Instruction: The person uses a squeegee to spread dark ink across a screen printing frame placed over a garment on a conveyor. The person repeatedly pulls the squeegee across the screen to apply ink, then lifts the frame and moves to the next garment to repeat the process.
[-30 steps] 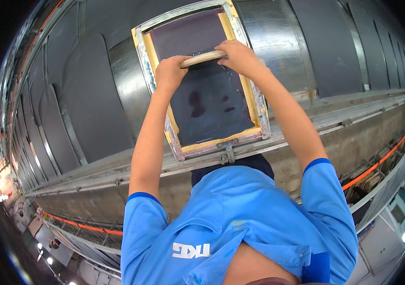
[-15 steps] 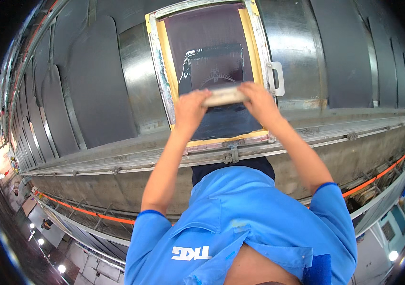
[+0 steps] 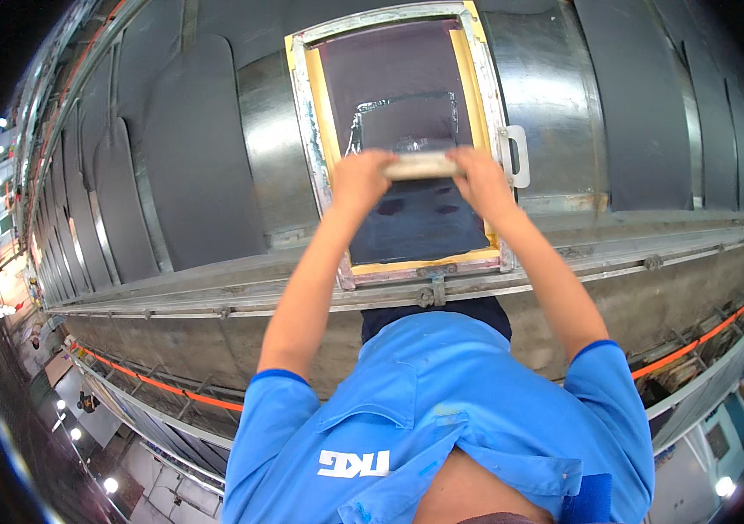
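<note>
My left hand (image 3: 365, 182) and my right hand (image 3: 481, 182) grip opposite ends of a pale wooden squeegee (image 3: 420, 166), slightly blurred, across the middle of a screen frame (image 3: 307, 118). The frame has a metal rim, yellow tape along its inner edges and a dark purple mesh (image 3: 389, 65). Dark ink (image 3: 416, 236) covers the mesh's lower part, and a thin glossy outline shows above the squeegee. A white handle (image 3: 519, 157) sticks out from the frame's right side.
A long metal table (image 3: 538, 113) carries dark grey panels (image 3: 189, 166) on both sides of the frame. A metal rail (image 3: 582, 257) runs along its near edge. An orange strip (image 3: 167, 382) lies along the structure behind my body. Small distant figures (image 3: 88, 403) show at lower left.
Compared with one second ago, the squeegee and both hands are lower on the screen, having moved up slightly since half a second ago. The frame's white right handle has come into sight.
</note>
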`<state>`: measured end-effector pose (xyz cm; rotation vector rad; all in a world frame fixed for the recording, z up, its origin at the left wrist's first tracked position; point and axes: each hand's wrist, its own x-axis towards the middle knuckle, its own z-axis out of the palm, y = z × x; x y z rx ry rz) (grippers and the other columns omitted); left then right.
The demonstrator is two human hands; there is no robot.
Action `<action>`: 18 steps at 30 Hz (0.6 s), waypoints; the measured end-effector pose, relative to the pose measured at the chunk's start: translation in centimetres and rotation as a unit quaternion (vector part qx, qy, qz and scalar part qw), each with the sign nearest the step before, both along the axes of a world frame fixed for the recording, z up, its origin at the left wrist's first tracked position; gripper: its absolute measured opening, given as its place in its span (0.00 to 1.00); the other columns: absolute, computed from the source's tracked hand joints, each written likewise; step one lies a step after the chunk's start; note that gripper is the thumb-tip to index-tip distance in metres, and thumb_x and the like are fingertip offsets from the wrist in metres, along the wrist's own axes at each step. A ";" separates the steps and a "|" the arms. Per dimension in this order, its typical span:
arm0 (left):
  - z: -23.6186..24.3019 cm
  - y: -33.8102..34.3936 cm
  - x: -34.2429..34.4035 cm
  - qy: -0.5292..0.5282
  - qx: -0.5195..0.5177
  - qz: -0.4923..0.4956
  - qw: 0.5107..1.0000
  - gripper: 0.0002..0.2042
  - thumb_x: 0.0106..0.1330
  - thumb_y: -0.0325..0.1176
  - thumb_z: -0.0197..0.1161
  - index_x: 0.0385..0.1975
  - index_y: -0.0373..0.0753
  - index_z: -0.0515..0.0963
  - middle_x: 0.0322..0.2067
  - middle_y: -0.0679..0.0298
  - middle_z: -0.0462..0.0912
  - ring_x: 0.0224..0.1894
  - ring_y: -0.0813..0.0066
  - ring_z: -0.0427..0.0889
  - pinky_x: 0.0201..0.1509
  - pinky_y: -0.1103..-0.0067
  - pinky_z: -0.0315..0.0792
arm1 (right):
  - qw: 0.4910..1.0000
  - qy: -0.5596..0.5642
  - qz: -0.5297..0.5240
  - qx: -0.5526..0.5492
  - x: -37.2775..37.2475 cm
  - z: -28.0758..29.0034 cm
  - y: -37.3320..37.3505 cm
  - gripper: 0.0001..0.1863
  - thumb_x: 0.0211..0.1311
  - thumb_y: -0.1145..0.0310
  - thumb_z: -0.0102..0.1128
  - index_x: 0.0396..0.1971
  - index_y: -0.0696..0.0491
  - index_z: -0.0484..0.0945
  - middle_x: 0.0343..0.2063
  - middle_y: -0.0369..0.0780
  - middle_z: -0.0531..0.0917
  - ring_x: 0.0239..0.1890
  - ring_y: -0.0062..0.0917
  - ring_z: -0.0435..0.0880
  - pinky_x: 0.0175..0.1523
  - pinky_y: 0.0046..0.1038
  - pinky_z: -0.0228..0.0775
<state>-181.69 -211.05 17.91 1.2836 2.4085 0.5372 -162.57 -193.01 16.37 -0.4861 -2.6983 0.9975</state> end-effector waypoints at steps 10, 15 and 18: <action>1.5 -7.2 8.7 0.078 0.058 -0.042 0.994 0.29 0.44 0.23 0.71 0.52 0.47 0.84 0.54 0.69 0.85 0.57 0.67 0.83 0.55 0.70 0.75 | 0.999 0.050 0.014 0.000 6.4 3.2 -5.2 0.25 0.42 0.82 0.66 0.47 0.55 0.81 0.48 0.39 0.83 0.52 0.38 0.79 0.58 0.39 0.72; 1.6 -11.0 14.9 0.111 0.077 -0.054 0.989 0.33 0.41 0.23 0.72 0.56 0.49 0.82 0.57 0.72 0.84 0.60 0.67 0.80 0.56 0.70 0.71 | 0.997 0.033 0.041 0.065 12.6 3.5 -8.1 0.29 0.39 0.76 0.71 0.49 0.47 0.83 0.50 0.32 0.83 0.52 0.32 0.79 0.58 0.36 0.67; 0.7 -13.1 18.3 0.095 0.069 -0.040 0.992 0.33 0.41 0.22 0.71 0.55 0.49 0.83 0.56 0.73 0.84 0.60 0.67 0.80 0.55 0.70 0.70 | 0.996 0.052 0.048 0.050 15.3 2.7 -10.1 0.29 0.40 0.76 0.70 0.50 0.47 0.83 0.51 0.33 0.83 0.51 0.33 0.79 0.58 0.38 0.67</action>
